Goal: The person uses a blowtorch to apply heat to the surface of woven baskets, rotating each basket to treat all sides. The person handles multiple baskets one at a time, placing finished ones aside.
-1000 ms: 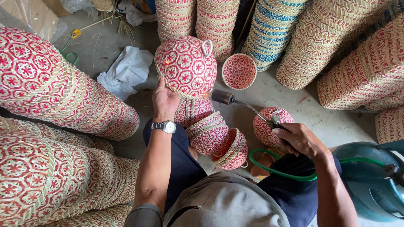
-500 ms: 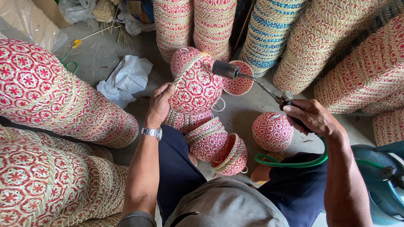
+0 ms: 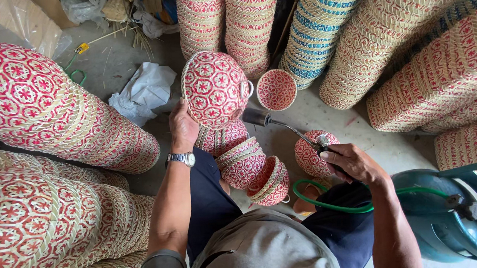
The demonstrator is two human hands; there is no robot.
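My left hand, with a metal wristwatch on the wrist, grips the rim of a round red-and-cream woven basket and holds it up bottom-outward. My right hand is closed on the handle of a gas torch whose dark nozzle points at the basket's lower right side. A green hose runs from the torch across my lap. Small nested baskets of the same weave lie on my lap below the raised one.
A teal gas cylinder stands at the lower right. Tall stacks of red woven baskets lie on the left, with upright and leaning stacks, some blue-striped, at the back and right. A small open basket and crumpled white paper sit on the concrete floor.
My left hand has kept the round basket raised and turned it slightly. My right hand swung the torch nozzle from above the basket down to its lower right side.
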